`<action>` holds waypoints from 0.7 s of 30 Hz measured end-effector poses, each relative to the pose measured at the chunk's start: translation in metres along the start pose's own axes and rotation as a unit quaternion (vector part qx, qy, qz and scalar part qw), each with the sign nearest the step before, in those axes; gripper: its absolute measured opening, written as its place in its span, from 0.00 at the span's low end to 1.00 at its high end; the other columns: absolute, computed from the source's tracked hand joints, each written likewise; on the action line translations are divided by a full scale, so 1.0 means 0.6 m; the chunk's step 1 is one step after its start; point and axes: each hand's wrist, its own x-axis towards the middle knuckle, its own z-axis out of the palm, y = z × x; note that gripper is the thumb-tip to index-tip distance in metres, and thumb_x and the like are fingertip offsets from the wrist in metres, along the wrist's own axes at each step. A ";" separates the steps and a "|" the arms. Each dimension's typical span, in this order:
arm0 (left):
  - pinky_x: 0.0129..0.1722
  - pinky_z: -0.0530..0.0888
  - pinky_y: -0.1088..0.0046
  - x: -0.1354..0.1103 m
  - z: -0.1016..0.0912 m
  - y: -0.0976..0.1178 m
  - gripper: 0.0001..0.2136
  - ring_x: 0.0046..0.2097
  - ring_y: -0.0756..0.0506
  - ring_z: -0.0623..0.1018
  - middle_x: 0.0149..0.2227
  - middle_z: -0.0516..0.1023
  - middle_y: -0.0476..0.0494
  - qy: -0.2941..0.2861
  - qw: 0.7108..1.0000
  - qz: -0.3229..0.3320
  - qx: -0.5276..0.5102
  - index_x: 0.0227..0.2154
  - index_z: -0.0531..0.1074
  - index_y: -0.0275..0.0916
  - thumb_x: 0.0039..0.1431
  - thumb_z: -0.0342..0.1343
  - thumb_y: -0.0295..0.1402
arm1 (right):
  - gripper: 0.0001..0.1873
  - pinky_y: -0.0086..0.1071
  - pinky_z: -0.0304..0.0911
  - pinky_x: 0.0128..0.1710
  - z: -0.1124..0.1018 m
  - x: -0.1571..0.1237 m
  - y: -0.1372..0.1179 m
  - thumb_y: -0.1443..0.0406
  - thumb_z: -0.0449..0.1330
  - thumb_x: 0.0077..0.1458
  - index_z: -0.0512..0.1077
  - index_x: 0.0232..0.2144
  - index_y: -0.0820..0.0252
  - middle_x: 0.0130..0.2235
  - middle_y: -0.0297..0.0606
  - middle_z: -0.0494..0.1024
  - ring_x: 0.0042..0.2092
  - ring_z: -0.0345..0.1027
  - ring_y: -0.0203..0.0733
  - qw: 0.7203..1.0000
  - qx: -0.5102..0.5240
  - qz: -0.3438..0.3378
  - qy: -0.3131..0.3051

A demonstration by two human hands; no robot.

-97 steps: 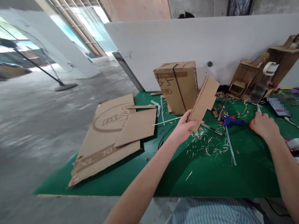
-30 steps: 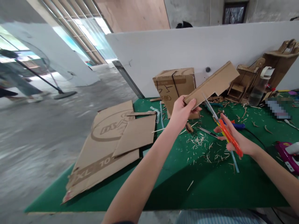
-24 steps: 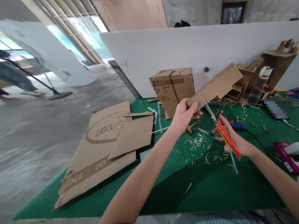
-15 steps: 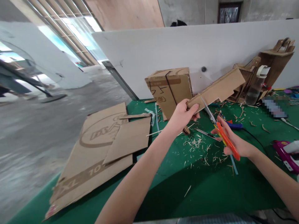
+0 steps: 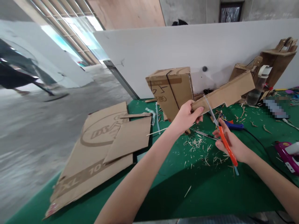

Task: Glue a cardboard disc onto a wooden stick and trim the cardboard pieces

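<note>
My left hand (image 5: 188,114) pinches the near end of a long cardboard strip (image 5: 230,92), which is held up above the table and has a notch in its lower edge. In my right hand (image 5: 231,141) are scissors (image 5: 227,145) with orange handles. Their blades lie across the strip just beyond my left fingertips. Under my hands, a utility knife (image 5: 206,135) rests on the green table among pale shavings (image 5: 195,142). Behind my left hand stands a cardboard box (image 5: 171,90) with a dark line down its front.
Flat cardboard sheets (image 5: 93,155) cover the table's left side. A water bottle (image 5: 259,85), a phone (image 5: 277,108), a blue-handled corded tool (image 5: 234,125) and a magenta device (image 5: 286,155) sit on the right. A white panel (image 5: 140,49) rises behind. Someone's dark clothing (image 5: 14,73) shows far left.
The strip and my left hand have shifted slightly right. The scissors have turned steeper, their handles drawn closer together. At far left, the person in dark clothing has come further into view.
</note>
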 end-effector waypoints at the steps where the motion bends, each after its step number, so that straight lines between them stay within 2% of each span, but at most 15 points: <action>1: 0.23 0.65 0.75 -0.001 0.001 0.003 0.09 0.21 0.53 0.69 0.21 0.72 0.51 0.001 1.000 0.000 0.007 0.32 0.59 0.39 0.58 0.54 0.35 | 0.55 0.50 0.60 0.55 -0.001 -0.003 -0.004 0.44 0.58 0.52 0.28 0.68 0.48 0.56 0.47 0.63 0.58 0.59 0.51 1.000 -0.006 -0.006 -0.009; 3: 0.22 0.65 0.75 -0.003 0.003 0.007 0.09 0.21 0.53 0.70 0.20 0.72 0.51 0.006 1.000 -0.004 0.018 0.32 0.60 0.39 0.57 0.54 0.35 | 0.54 0.51 0.57 0.57 -0.003 -0.008 -0.012 0.43 0.58 0.52 0.31 0.68 0.46 0.59 0.48 0.60 0.60 0.56 0.52 0.999 -0.010 -0.022 -0.024; 6: 0.22 0.66 0.76 -0.004 0.005 0.011 0.08 0.21 0.53 0.71 0.20 0.73 0.50 0.011 1.000 -0.010 0.021 0.31 0.61 0.38 0.57 0.55 0.35 | 0.53 0.52 0.56 0.57 -0.004 -0.010 -0.014 0.42 0.57 0.51 0.34 0.69 0.49 0.59 0.49 0.60 0.59 0.57 0.52 0.999 -0.005 -0.031 -0.026; 11: 0.22 0.66 0.76 -0.005 0.005 0.008 0.09 0.21 0.53 0.71 0.20 0.73 0.49 0.007 1.000 -0.007 -0.002 0.31 0.62 0.38 0.56 0.56 0.36 | 0.47 0.49 0.64 0.50 0.006 -0.001 -0.003 0.45 0.57 0.53 0.42 0.67 0.52 0.53 0.48 0.66 0.50 0.66 0.49 1.000 -0.018 0.001 0.025; 16: 0.22 0.66 0.76 -0.006 0.006 0.007 0.09 0.22 0.53 0.71 0.20 0.74 0.49 0.008 1.000 -0.006 -0.011 0.31 0.63 0.37 0.56 0.57 0.36 | 0.34 0.41 0.67 0.42 0.013 0.012 -0.010 0.52 0.57 0.55 0.55 0.59 0.59 0.38 0.39 0.75 0.39 0.72 0.45 0.988 -0.110 0.070 0.087; 18: 0.22 0.66 0.76 -0.007 0.007 0.007 0.09 0.22 0.53 0.72 0.20 0.74 0.49 0.011 1.000 -0.007 -0.012 0.31 0.63 0.37 0.56 0.57 0.36 | 0.29 0.39 0.67 0.39 0.015 0.012 -0.018 0.53 0.58 0.55 0.59 0.55 0.60 0.36 0.40 0.77 0.37 0.73 0.45 0.980 -0.145 0.078 0.108; 21: 0.22 0.66 0.76 -0.008 0.008 0.008 0.09 0.22 0.53 0.72 0.20 0.73 0.49 0.018 1.000 -0.009 -0.013 0.31 0.63 0.37 0.56 0.57 0.35 | 0.28 0.35 0.67 0.35 0.017 0.008 -0.031 0.50 0.59 0.53 0.61 0.49 0.60 0.37 0.42 0.78 0.37 0.74 0.45 0.971 -0.169 0.097 0.137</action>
